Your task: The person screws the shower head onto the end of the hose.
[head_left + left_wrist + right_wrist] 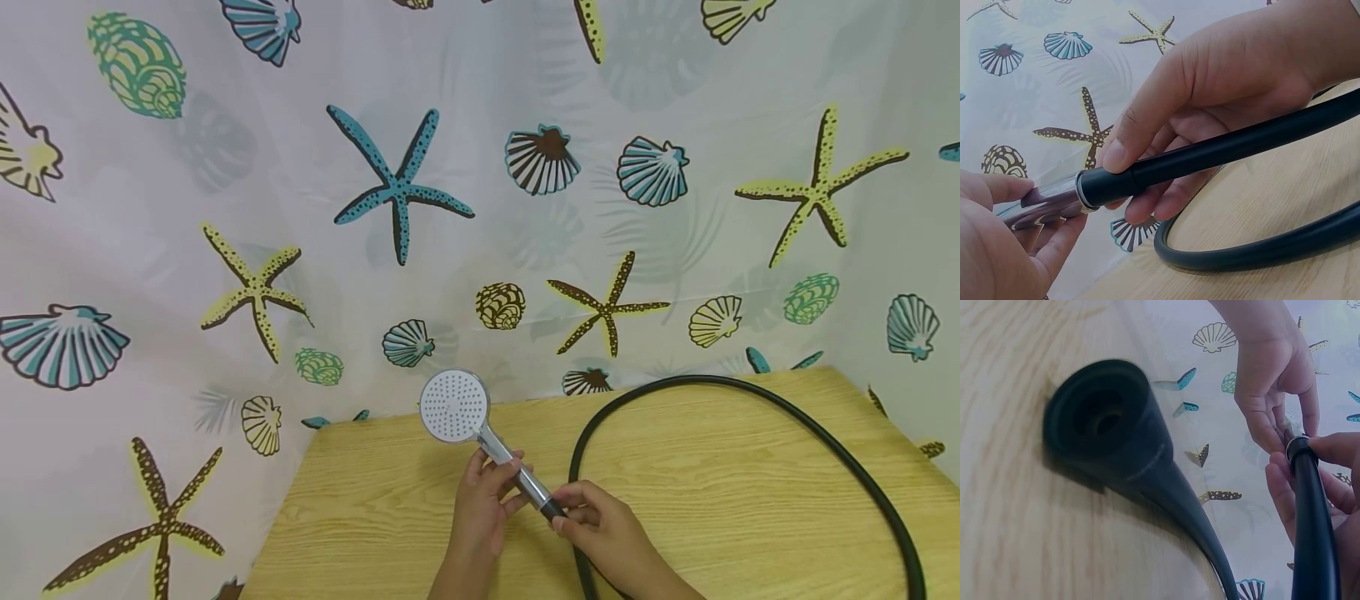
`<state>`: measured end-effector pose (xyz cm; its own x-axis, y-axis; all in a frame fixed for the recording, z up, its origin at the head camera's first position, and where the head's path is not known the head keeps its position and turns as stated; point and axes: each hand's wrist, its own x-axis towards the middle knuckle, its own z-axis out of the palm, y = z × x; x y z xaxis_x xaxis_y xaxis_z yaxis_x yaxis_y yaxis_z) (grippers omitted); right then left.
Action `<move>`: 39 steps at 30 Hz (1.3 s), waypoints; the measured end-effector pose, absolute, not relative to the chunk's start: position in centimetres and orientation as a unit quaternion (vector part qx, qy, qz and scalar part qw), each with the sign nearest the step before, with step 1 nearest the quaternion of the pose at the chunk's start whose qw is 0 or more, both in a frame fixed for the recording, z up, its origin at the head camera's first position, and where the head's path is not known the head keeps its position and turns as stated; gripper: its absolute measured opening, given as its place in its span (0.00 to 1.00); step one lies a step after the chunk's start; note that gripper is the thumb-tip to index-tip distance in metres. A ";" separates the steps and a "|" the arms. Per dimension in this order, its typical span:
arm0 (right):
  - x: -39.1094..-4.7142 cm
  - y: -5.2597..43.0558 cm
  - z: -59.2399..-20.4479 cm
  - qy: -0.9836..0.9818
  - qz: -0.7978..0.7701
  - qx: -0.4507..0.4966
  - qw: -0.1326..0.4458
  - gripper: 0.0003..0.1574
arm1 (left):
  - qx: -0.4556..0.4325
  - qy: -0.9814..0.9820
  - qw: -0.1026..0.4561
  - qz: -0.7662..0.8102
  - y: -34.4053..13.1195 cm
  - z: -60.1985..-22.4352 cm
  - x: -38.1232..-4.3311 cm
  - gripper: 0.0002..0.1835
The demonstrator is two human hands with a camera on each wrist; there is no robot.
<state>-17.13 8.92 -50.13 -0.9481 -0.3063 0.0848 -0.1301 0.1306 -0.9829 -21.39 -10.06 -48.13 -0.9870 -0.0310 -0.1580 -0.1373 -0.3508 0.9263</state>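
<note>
In the head view a chrome hand shower [453, 407] with a round, white, dotted face tilts up to the left. My left hand [483, 504] holds its chrome handle [1041, 206] between thumb and fingers. At the handle's lower end sits the black end fitting [1110, 186] of a hose, right against the silver rim. My right hand [607, 533] pinches this fitting, thumb on top and fingers beneath. From there the black hose [1241, 150] runs back under the right palm. Both hands are above the wooden table.
The black hose makes a wide loop [720, 380] over the right side of the wooden table [375, 492]. Its other end, a wide hollow black fitting [1110, 419], lies on the table. Behind hangs a white curtain [465, 67] printed with shells and starfish.
</note>
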 end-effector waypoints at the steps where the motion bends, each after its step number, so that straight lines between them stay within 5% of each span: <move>1: -17.2 8.9 -50.1 0.750 -0.642 -0.146 0.068 0.23 | -0.074 0.569 0.032 0.819 -10.1 -48.1 -21.4 0.34; 9: -17.3 8.8 -50.2 0.775 -0.611 -0.152 0.051 0.23 | -0.075 0.565 0.029 0.821 -10.1 -48.3 -21.4 0.33; 18: -16.7 8.5 -49.6 0.821 -0.527 -0.216 -0.037 0.24 | -0.073 0.576 0.026 0.814 -10.0 -48.2 -21.3 0.34; 39: -16.8 8.4 -49.4 0.836 -0.504 -0.212 -0.043 0.20 | -0.093 0.583 0.016 0.807 -9.8 -48.0 -21.3 0.30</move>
<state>-16.84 8.40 -49.43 -0.9065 -0.3105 0.2862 -0.3980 0.4016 -0.8248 -21.30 -9.77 -48.05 -0.9822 -0.0830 -0.1686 -0.1341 -0.3192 0.9381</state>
